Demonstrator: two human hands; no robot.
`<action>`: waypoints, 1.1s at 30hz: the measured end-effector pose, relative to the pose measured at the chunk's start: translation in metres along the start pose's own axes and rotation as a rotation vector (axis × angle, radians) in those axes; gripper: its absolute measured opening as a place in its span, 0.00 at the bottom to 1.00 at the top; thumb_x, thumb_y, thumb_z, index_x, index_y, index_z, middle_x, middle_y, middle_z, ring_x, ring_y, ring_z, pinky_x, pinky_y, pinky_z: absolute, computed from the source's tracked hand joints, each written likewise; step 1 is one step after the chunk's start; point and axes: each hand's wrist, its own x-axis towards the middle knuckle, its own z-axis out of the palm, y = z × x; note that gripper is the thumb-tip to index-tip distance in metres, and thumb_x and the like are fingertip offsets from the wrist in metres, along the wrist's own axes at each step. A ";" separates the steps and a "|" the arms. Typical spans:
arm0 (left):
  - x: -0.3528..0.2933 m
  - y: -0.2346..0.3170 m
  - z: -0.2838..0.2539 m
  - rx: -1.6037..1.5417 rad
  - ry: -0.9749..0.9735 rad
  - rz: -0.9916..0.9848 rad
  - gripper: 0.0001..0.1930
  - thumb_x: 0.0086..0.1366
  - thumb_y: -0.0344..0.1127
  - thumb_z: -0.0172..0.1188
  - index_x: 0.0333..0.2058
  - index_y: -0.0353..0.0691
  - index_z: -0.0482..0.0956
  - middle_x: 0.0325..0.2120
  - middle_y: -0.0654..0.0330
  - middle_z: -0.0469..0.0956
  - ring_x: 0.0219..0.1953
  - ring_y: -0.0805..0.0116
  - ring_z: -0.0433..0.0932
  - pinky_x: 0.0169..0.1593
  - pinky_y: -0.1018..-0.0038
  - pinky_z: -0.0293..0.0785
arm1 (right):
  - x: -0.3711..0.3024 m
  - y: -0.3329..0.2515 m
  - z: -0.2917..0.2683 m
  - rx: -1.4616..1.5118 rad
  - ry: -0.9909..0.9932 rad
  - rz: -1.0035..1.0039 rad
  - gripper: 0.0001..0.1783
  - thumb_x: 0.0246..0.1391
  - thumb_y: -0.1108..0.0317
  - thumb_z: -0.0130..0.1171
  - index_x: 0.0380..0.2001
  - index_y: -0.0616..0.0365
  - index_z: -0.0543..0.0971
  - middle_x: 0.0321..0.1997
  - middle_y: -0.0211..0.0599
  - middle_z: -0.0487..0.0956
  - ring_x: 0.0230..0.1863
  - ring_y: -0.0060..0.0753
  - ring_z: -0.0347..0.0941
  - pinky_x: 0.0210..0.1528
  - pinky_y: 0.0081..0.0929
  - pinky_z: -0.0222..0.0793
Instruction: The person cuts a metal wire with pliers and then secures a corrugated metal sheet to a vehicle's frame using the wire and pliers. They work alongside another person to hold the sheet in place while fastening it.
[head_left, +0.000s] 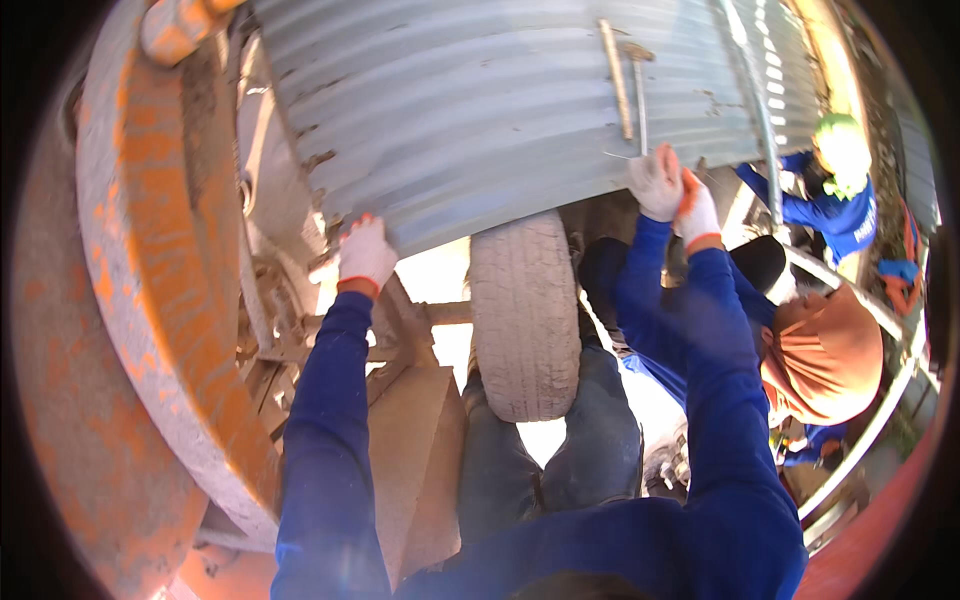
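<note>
A grey corrugated metal sheet (450, 110) spans the upper middle. My left hand (366, 254), in a white glove with orange fingertips, is closed at its near left corner. My right hand (698, 212), in a matching white and orange glove, is at the sheet's near edge on the right. Its fingers are bent together; what they hold, if anything, is hidden. Right beside it, almost touching, is a co-worker's gloved hand (655, 185), with a thin wire (617, 155) near its fingertips. A hammer (641, 95) and a wooden stick (615, 80) lie on the sheet beyond these hands.
A worn tyre (525, 320) stands upright between my legs, below the sheet. Left is a large rusty orange curved metal frame (165, 250). A person in an orange head covering (825, 355) is close on my right; another in a green head covering (843, 150) is farther off, past a metal pole (765, 110).
</note>
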 end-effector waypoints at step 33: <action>0.034 0.051 0.035 0.362 -0.100 -0.022 0.13 0.66 0.36 0.63 0.44 0.42 0.92 0.44 0.48 0.89 0.48 0.45 0.87 0.43 0.52 0.83 | -0.026 0.007 0.005 0.415 0.159 0.319 0.20 0.76 0.67 0.52 0.65 0.65 0.74 0.61 0.47 0.82 0.63 0.50 0.79 0.69 0.47 0.73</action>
